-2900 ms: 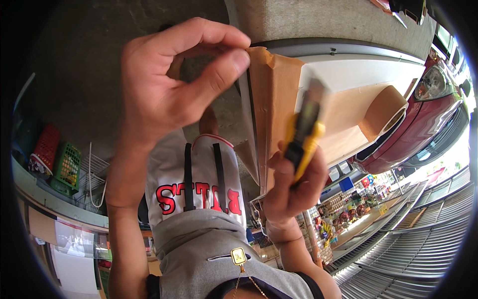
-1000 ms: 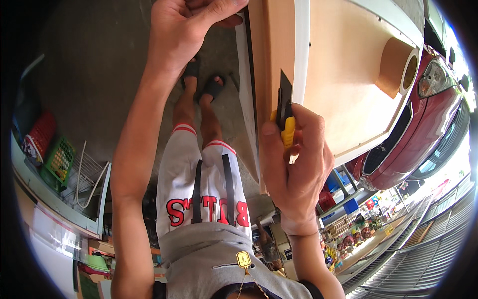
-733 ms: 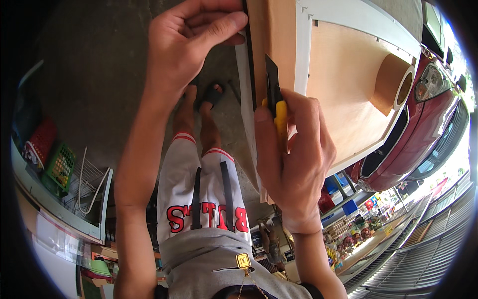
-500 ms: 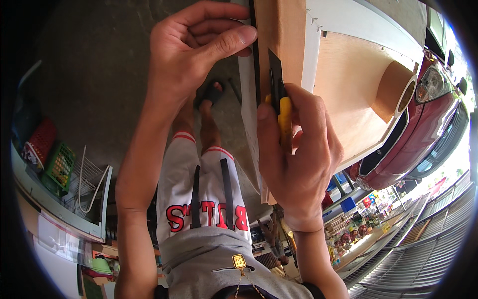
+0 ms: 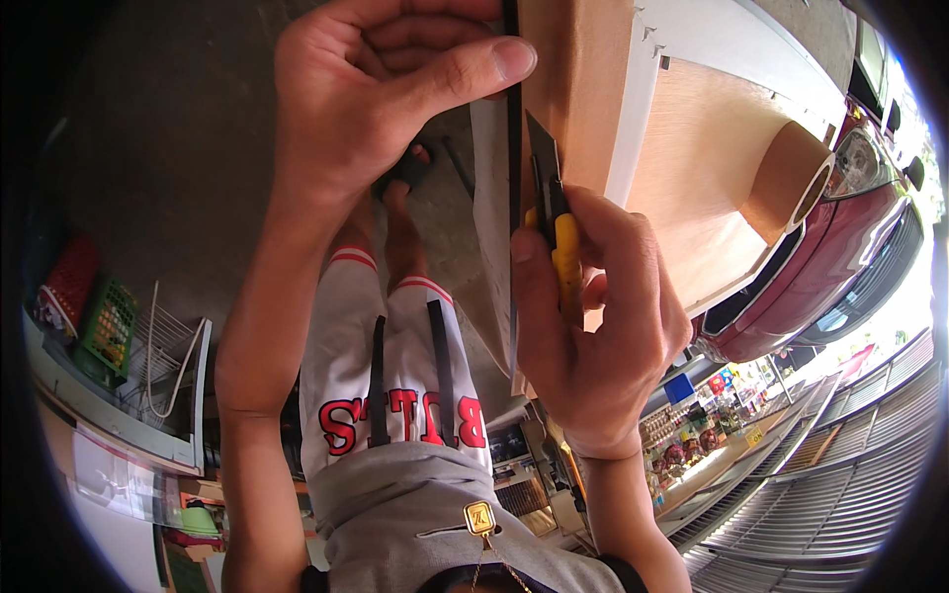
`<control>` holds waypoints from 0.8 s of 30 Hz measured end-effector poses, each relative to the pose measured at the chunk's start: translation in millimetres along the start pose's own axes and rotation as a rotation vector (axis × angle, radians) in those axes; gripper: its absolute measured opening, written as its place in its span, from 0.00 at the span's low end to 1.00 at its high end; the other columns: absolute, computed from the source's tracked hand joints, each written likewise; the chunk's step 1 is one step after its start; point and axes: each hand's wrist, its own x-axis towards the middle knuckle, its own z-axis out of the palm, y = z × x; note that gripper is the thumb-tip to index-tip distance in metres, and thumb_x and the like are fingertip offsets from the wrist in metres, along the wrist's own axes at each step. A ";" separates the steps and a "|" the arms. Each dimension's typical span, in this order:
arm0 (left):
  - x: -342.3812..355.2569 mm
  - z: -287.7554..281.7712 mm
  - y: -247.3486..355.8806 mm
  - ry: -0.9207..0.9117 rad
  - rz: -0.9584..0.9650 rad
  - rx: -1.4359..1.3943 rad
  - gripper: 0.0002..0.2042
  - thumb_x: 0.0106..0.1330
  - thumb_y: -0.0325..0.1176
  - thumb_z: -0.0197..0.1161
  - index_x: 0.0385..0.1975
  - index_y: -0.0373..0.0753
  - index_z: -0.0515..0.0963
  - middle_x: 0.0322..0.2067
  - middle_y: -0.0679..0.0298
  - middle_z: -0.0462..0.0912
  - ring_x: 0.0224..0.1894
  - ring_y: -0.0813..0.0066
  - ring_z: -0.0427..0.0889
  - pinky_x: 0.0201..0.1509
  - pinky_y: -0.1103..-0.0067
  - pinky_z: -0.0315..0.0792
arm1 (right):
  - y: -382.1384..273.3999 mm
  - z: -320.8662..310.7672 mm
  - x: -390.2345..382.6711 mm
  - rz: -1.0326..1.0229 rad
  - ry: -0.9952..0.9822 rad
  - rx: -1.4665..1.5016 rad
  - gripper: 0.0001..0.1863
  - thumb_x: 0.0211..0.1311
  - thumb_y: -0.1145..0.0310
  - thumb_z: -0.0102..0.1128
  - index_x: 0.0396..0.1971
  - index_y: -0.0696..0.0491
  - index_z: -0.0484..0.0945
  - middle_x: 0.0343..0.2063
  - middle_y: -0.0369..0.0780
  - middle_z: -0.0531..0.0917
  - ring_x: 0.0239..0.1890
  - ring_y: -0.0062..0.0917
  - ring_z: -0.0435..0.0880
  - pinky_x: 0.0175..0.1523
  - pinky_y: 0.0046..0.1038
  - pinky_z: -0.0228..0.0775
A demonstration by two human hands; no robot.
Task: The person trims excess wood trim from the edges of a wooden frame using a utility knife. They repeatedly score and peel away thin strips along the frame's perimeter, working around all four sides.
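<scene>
My left hand [image 5: 356, 119] has its fingers curled at the dark edge [image 5: 513, 138] of a board along its upper stretch, thumb tip lying beside a brown paper strip [image 5: 573, 59]. My right hand [image 5: 608, 326] grips a yellow and black utility knife [image 5: 566, 259], whose blade points up along that strip, just below my left thumb. The strip runs beside the white frame of a pale wooden panel [image 5: 687, 148]. A roll of brown paper [image 5: 776, 183] rests on the panel toward the right.
A dark red car [image 5: 840, 262] stands beyond the panel at right. Red [image 5: 69, 282] and green [image 5: 109, 326] plastic baskets and a wire rack [image 5: 168, 366] are at lower left. Goods line shelves at lower right, near metal slats [image 5: 820, 494]. My legs are below me, over concrete floor.
Since the oldest frame, the knife has swung onto the board's edge strip. In the last second my left hand has shifted down along the edge, its thumb coming right, closer to the blade.
</scene>
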 end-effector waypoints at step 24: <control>-5.8 22.2 -1.8 0.008 -0.026 -0.222 0.23 0.53 0.20 0.74 0.49 0.24 0.74 0.32 0.52 0.87 0.35 0.74 0.87 0.41 0.82 0.81 | 6.3 -3.7 -12.8 0.055 0.035 -0.038 0.20 0.52 0.83 0.66 0.48 0.62 0.76 0.29 0.46 0.80 0.25 0.37 0.82 0.30 0.32 0.74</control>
